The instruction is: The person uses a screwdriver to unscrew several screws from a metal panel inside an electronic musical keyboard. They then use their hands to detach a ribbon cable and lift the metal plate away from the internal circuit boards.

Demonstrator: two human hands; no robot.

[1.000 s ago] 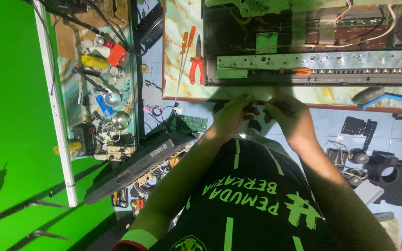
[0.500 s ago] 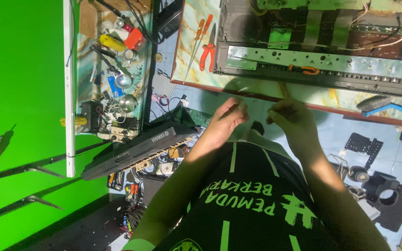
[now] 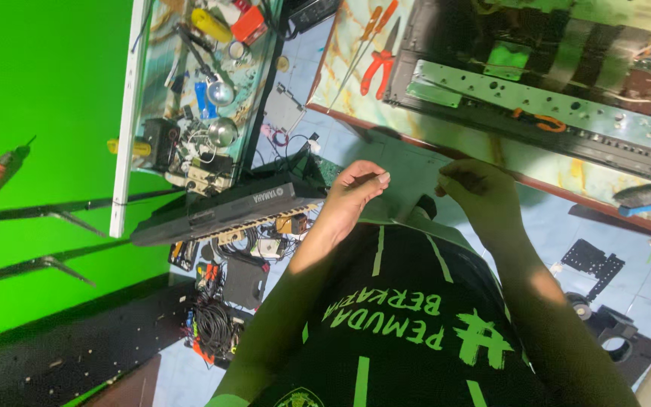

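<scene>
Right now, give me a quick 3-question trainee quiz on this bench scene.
1. True or false: the left hand and right hand are both raised in front of the black shirt.
2. Multiple choice: the red-handled pliers lie (A) on the floor, (B) on the table beside the screwdrivers, (C) in the right hand.
3. Fill in: the opened device on the table shows a long perforated ____ strip.

Key: 1 true; 2 B; 3 metal
</scene>
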